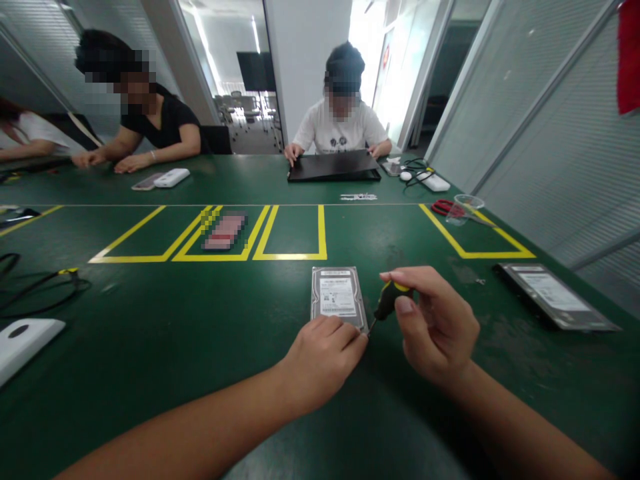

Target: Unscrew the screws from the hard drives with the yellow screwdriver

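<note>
A hard drive (336, 293) with a white label lies on the green table, its near end covered by my left hand (325, 357). The fingers of that hand are bent over the drive and press on it. Between thumb and fingers, my right hand (436, 320) grips a short screwdriver (390, 299) with a black and yellow handle. Its thin shaft slants down to the drive's near right corner, close to my left fingertips. Whether the tip sits in a screw is too small to tell.
Another drive in a dark case (555, 293) lies at the right. Red-handled scissors (445, 208) and a clear plastic cup (469, 203) are behind it. Yellow tape frames (293, 257) mark the table; one holds a pink phone-shaped thing (226, 231). Across sits a person with a black panel (334, 165).
</note>
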A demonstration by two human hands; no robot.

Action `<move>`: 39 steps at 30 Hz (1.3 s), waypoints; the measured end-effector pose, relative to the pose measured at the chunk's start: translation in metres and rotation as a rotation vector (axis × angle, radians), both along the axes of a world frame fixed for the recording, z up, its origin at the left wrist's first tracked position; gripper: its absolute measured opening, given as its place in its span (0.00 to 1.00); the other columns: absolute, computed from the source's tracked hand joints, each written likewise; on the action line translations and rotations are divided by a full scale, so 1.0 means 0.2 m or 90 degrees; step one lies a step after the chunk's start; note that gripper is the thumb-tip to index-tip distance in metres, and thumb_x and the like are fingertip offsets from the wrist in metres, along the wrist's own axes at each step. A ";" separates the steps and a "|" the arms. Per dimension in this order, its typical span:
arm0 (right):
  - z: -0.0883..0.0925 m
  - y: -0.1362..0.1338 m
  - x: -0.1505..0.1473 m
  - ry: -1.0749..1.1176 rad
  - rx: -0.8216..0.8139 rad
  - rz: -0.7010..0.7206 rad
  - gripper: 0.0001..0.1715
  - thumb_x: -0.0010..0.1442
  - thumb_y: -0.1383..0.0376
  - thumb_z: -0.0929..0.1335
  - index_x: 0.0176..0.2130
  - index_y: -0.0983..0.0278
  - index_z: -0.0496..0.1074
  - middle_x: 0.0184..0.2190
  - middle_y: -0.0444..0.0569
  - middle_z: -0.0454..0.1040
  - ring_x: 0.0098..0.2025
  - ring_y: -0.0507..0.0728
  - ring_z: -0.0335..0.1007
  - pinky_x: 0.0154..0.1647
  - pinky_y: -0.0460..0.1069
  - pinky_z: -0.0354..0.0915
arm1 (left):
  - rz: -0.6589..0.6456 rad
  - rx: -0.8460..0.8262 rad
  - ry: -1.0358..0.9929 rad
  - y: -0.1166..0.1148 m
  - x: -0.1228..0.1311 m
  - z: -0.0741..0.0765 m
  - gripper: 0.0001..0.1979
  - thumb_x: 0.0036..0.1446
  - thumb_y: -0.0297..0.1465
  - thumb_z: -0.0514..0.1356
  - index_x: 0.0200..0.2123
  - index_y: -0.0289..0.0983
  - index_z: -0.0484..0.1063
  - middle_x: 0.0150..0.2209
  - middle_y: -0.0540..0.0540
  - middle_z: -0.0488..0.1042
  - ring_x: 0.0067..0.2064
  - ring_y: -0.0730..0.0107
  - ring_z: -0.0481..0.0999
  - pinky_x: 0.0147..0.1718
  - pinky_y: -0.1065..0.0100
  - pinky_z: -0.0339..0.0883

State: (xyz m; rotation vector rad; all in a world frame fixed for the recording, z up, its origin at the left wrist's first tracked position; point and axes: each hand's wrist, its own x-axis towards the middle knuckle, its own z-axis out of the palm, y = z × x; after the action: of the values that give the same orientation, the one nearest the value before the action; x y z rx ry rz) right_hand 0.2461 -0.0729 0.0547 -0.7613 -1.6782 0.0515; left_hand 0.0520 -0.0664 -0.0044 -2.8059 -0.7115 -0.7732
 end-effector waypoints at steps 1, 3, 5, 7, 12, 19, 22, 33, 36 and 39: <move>0.00 0.00 0.00 -0.005 0.010 -0.008 0.23 0.58 0.73 0.69 0.53 0.61 0.73 0.44 0.52 0.75 0.45 0.59 0.72 0.40 0.55 0.69 | -0.001 0.000 -0.003 0.00 0.00 0.00 0.09 0.67 0.28 0.58 0.48 0.36 0.74 0.36 0.47 0.76 0.36 0.61 0.73 0.34 0.58 0.71; 0.00 0.01 0.00 -0.011 0.028 -0.036 0.24 0.56 0.72 0.72 0.52 0.61 0.73 0.42 0.50 0.72 0.42 0.57 0.70 0.37 0.53 0.68 | -0.002 -0.001 -0.006 0.00 0.00 0.00 0.09 0.66 0.28 0.58 0.47 0.36 0.74 0.36 0.47 0.76 0.36 0.60 0.72 0.34 0.58 0.71; 0.01 0.01 0.00 -0.006 0.036 -0.057 0.23 0.55 0.73 0.73 0.51 0.61 0.74 0.39 0.49 0.71 0.40 0.55 0.69 0.34 0.51 0.66 | -0.003 -0.004 0.001 0.00 0.00 0.01 0.09 0.66 0.28 0.58 0.48 0.36 0.74 0.36 0.47 0.76 0.36 0.60 0.72 0.34 0.58 0.72; 0.01 0.01 0.00 0.001 0.028 -0.059 0.22 0.56 0.74 0.72 0.50 0.61 0.74 0.39 0.49 0.72 0.39 0.55 0.69 0.34 0.51 0.66 | -0.004 -0.007 0.006 0.00 0.00 0.01 0.09 0.66 0.28 0.58 0.48 0.36 0.74 0.37 0.47 0.76 0.36 0.60 0.73 0.34 0.58 0.72; 0.01 0.00 0.00 0.047 0.007 -0.009 0.22 0.58 0.76 0.67 0.52 0.62 0.72 0.43 0.51 0.76 0.42 0.58 0.73 0.39 0.55 0.67 | -0.007 -0.003 -0.011 0.00 0.00 0.01 0.09 0.67 0.28 0.57 0.47 0.36 0.75 0.37 0.46 0.77 0.36 0.60 0.73 0.33 0.58 0.72; 0.01 0.01 0.01 0.024 0.031 -0.031 0.22 0.53 0.75 0.73 0.48 0.63 0.73 0.39 0.49 0.71 0.40 0.55 0.68 0.33 0.51 0.64 | -0.015 -0.005 -0.018 0.00 0.00 0.01 0.09 0.68 0.28 0.56 0.47 0.35 0.75 0.38 0.45 0.77 0.37 0.61 0.74 0.35 0.59 0.73; 0.02 0.01 0.01 0.030 0.027 -0.020 0.20 0.54 0.77 0.70 0.47 0.64 0.73 0.39 0.50 0.73 0.40 0.56 0.70 0.36 0.53 0.65 | -0.013 -0.006 -0.015 0.00 0.00 0.01 0.09 0.68 0.28 0.56 0.47 0.35 0.75 0.38 0.45 0.77 0.37 0.61 0.74 0.35 0.59 0.73; 0.02 0.01 0.01 -0.001 0.043 -0.062 0.20 0.53 0.75 0.74 0.46 0.63 0.74 0.37 0.49 0.70 0.39 0.55 0.68 0.36 0.52 0.65 | -0.009 -0.007 -0.009 0.00 0.00 0.01 0.09 0.68 0.28 0.56 0.47 0.35 0.75 0.38 0.46 0.77 0.38 0.60 0.74 0.36 0.58 0.73; 0.03 0.01 0.01 0.001 0.040 -0.060 0.19 0.53 0.77 0.72 0.45 0.64 0.74 0.36 0.49 0.71 0.38 0.55 0.68 0.35 0.52 0.65 | -0.008 -0.004 -0.009 0.00 0.00 0.01 0.09 0.68 0.28 0.56 0.47 0.35 0.75 0.38 0.45 0.77 0.38 0.61 0.74 0.35 0.59 0.73; 0.03 0.00 0.01 0.026 0.027 -0.016 0.20 0.55 0.77 0.69 0.48 0.65 0.73 0.40 0.51 0.75 0.41 0.57 0.71 0.38 0.55 0.67 | -0.008 -0.003 -0.009 0.00 0.00 0.00 0.09 0.68 0.28 0.56 0.48 0.35 0.75 0.38 0.44 0.77 0.37 0.61 0.74 0.35 0.59 0.73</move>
State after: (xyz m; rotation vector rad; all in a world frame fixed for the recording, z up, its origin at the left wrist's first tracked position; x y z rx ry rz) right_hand 0.2479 -0.0730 0.0604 -0.7447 -1.6262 0.0133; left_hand 0.0521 -0.0660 -0.0035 -2.8152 -0.6995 -0.7945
